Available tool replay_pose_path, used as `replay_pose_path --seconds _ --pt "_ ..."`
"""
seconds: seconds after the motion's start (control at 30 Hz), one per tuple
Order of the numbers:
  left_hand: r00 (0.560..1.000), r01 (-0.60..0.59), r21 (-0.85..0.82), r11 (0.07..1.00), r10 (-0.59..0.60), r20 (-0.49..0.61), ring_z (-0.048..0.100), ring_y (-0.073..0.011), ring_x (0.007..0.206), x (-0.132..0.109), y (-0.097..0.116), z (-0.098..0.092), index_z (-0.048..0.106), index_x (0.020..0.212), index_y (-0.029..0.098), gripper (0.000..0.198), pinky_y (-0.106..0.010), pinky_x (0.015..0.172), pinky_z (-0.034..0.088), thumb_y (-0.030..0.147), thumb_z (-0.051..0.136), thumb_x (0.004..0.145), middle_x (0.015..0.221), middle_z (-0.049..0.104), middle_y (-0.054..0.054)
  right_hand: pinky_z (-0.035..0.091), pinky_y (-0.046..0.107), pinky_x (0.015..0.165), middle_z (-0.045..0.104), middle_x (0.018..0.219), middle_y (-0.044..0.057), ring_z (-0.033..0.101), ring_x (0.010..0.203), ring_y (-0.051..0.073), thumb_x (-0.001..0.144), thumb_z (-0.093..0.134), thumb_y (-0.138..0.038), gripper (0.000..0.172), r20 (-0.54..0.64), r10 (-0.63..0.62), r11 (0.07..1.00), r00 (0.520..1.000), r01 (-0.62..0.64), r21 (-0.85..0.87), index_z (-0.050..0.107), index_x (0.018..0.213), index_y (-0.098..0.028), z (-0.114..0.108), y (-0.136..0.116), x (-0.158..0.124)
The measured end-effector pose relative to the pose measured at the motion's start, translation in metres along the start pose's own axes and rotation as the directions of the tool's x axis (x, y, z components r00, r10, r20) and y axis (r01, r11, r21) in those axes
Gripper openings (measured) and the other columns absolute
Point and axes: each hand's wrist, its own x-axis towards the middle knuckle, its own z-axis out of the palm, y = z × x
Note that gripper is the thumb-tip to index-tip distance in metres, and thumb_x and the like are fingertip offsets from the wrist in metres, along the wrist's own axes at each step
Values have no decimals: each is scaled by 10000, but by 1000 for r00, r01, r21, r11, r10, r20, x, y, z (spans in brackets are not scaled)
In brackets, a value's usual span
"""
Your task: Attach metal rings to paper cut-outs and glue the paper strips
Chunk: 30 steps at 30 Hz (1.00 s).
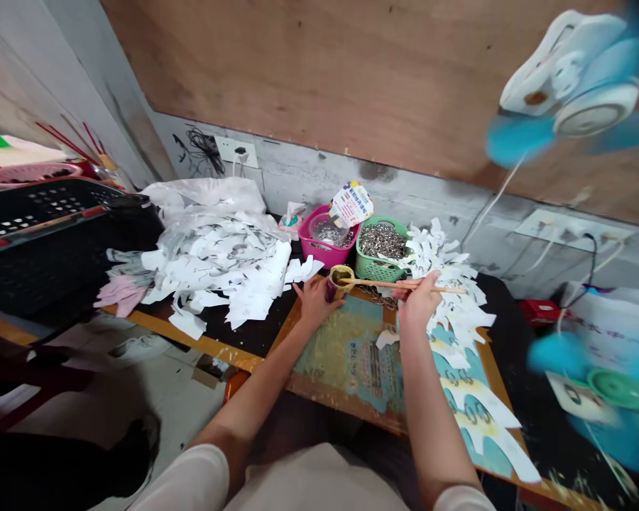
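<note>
My left hand (315, 304) is wrapped around a small jar (331, 288) with a yellowish rim, at the back edge of a worn board (335, 348). Pinched in my right hand (419, 306) is a thin wooden stick (375, 283), held nearly level. Its left end reaches into the jar's mouth; whether it has bristles is hidden. Right of the board, white cut pieces (482, 397) with metal rings lie in rows on a blue-green sheet. A small white scrap (387, 338) rests on the board near my right wrist.
Behind the jar stand a pink basket (324, 253) and a green basket (375, 268) of small metal parts. White cut pieces (218, 248) are heaped left, more (447, 277) right. Blue-bladed fans (596, 117) stand out at upper and lower right. A black crate (47, 262) is far left.
</note>
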Motion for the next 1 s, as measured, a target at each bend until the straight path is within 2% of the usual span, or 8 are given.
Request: replay_pose_path --seconds 0.23,0.37,0.47,0.57,0.67,0.77,0.87,1.0 --pt "997 -36 -68 997 41 64 421 -390 1342 2 -5 0 364 1469 161 1019 -630 1135 234 610 788 659 1423 470 -214 511 173 376 629 481 8 559 341 87 983 379 -573 536 -92 242 960 966 -224 170 502 634 -187 -12 17 20" --pt "990 -103 -105 989 91 -112 472 -310 1313 1 -26 -14 425 1406 140 695 -462 1095 381 493 645 849 1379 498 -199 530 154 423 624 494 -12 560 363 68 995 361 -567 527 -71 293 941 953 -275 195 498 654 -190 -13 24 23" --pt "983 -69 106 992 85 -161 498 -327 1263 5 -52 -40 530 1282 125 436 -480 1077 382 339 557 903 1322 536 -208 519 153 413 619 488 -12 537 348 63 990 371 -577 536 -52 304 939 951 -291 182 494 640 -190 -14 26 25" --pt "996 29 398 917 5 -84 487 -409 1246 9 -76 -67 549 1240 98 460 -566 1044 369 231 620 805 1366 485 -259 458 149 343 611 470 -7 497 310 62 962 412 -608 552 -38 304 941 952 -295 164 480 608 -191 -17 20 32" --pt "998 25 491 871 -46 33 594 -379 1086 13 -90 -86 567 1189 80 407 -500 928 460 180 589 795 1201 584 -252 376 164 273 562 407 -14 456 267 75 937 435 -637 576 -33 222 972 974 -219 86 469 568 -196 -19 6 43" --pt "998 16 490 872 -43 44 639 -336 995 15 -93 -93 573 1188 90 365 -441 862 492 167 530 835 1181 604 -234 375 189 268 542 381 -9 468 268 95 925 420 -662 609 -2 -11 1000 1000 11 5 494 536 -199 -15 -14 48" --pt "997 -1 449 893 34 -67 637 -321 1022 15 -85 -93 546 1295 125 419 -435 874 490 198 501 885 1343 524 -234 427 200 309 580 431 8 510 304 96 915 426 -665 622 89 -225 974 970 225 11 549 529 -193 -2 -25 40" --pt "930 -98 189 977 158 -332 637 -246 986 -1 -64 -85 633 1209 173 325 -363 883 492 284 432 979 1107 644 -137 530 219 415 674 606 26 599 407 98 901 492 -634 554 262 -317 947 912 288 143 628 616 -179 17 -15 18"
